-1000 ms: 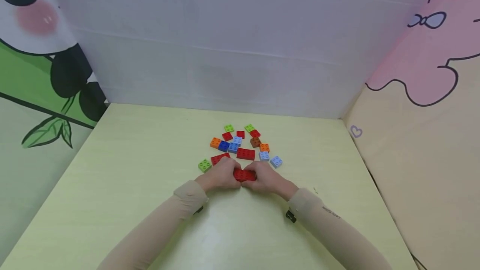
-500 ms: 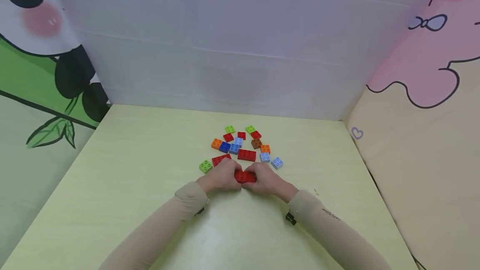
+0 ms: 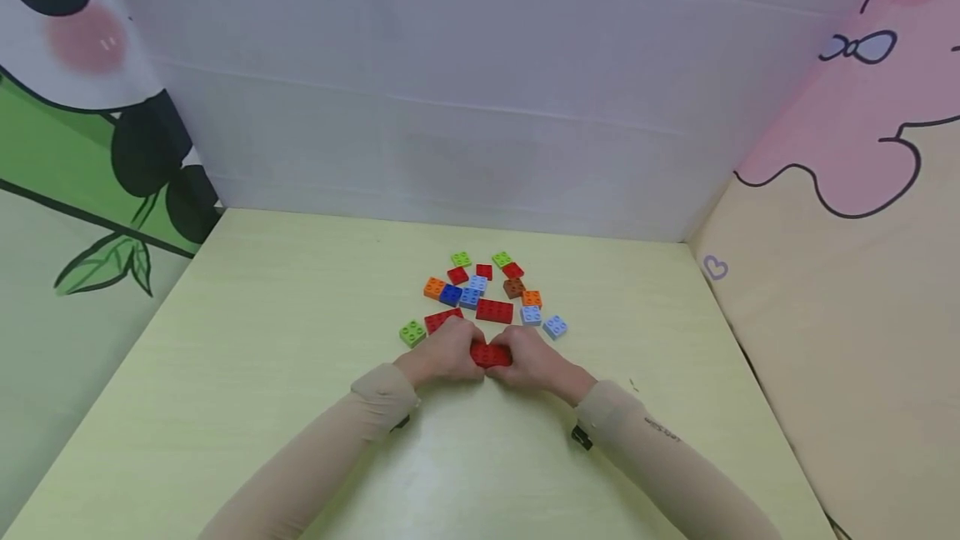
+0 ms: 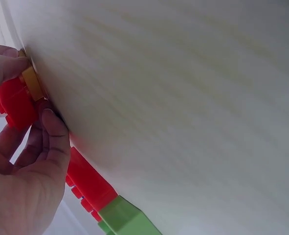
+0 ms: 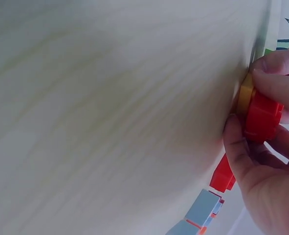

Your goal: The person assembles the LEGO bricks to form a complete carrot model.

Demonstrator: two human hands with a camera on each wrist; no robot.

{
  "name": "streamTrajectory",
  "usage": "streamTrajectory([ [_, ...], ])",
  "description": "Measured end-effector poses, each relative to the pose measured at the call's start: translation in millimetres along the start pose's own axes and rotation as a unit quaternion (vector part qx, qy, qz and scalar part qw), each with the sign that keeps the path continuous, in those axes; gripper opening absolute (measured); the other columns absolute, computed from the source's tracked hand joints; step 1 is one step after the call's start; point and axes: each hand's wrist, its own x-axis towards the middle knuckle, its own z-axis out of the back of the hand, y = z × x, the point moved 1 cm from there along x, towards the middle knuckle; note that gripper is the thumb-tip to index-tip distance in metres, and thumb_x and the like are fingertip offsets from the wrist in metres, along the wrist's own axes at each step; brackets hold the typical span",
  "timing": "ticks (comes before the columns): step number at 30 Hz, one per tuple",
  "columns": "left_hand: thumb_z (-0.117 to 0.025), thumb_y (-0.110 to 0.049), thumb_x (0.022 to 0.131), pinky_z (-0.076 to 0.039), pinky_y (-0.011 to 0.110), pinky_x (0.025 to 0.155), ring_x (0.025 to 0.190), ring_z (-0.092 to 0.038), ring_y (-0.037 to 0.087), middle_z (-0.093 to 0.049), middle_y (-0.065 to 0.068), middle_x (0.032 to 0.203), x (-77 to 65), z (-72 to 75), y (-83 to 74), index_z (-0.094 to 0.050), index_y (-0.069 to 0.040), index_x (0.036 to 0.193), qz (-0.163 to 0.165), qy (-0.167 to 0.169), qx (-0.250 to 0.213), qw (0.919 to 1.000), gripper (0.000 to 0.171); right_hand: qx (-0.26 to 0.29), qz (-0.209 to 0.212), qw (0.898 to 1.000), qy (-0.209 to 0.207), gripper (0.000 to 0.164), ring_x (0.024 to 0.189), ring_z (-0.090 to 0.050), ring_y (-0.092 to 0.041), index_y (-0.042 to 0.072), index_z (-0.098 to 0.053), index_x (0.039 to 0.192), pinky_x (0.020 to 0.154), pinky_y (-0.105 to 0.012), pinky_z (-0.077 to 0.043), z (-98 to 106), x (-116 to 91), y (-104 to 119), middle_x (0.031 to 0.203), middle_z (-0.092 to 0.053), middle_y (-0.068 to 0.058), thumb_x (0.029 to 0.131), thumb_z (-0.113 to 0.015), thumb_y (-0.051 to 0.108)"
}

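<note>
Both hands meet over the near side of a group of toy building bricks. Between them is a long red brick (image 3: 491, 354), studs up, lying over a yellow-orange brick (image 4: 33, 83) close to the tabletop. My left hand (image 3: 450, 350) pinches the left end with curled fingers and thumb. The right end is gripped by my right hand (image 3: 528, 358). In the right wrist view the orange layer (image 5: 244, 98) shows under the red brick (image 5: 262, 117). Fingers cover most of the lower layer. Just behind the left hand lies another red brick (image 3: 442, 320), partly hidden.
A green brick (image 3: 412, 333) lies left of the hands. Beyond them are a long red brick (image 3: 495, 311), a dark blue brick (image 3: 451, 294), a brown brick (image 3: 513, 287) and several others. Light blue bricks (image 3: 555, 326) lie to the right. A pale wall (image 3: 450, 165) closes the table's back.
The head view has shifted very slightly. Both hands stay in place, gripping the red brick.
</note>
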Motion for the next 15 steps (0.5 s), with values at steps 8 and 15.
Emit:
streamTrajectory([
  [8,-0.083,-0.024,0.069,-0.046,0.028,0.063,0.078,-0.052,0.015,-0.059,-0.008,0.075,1.4,-1.2,1.3,-0.069,-0.017,0.088,-0.008,0.000,-0.008,0.9999,0.025,-0.002,0.003,1.000,0.000,0.020,0.071,-0.052,-0.012,0.015,-0.073,0.097,0.060,-0.026,-0.044,-0.3,-0.1,-0.5,0.072,-0.059,0.011,0.083,-0.076,0.028],
  [15,-0.083,-0.024,0.068,-0.046,0.027,0.063,0.078,-0.052,0.015,-0.058,-0.008,0.073,1.2,-1.0,0.4,-0.070,-0.016,0.088,-0.012,-0.007,0.001,0.9999,0.025,-0.006,0.001,1.000,-0.004,0.023,0.071,-0.053,-0.011,0.013,-0.073,0.098,0.060,-0.025,-0.044,-0.4,-0.3,0.0,0.072,-0.058,0.012,0.082,-0.077,0.030],
])
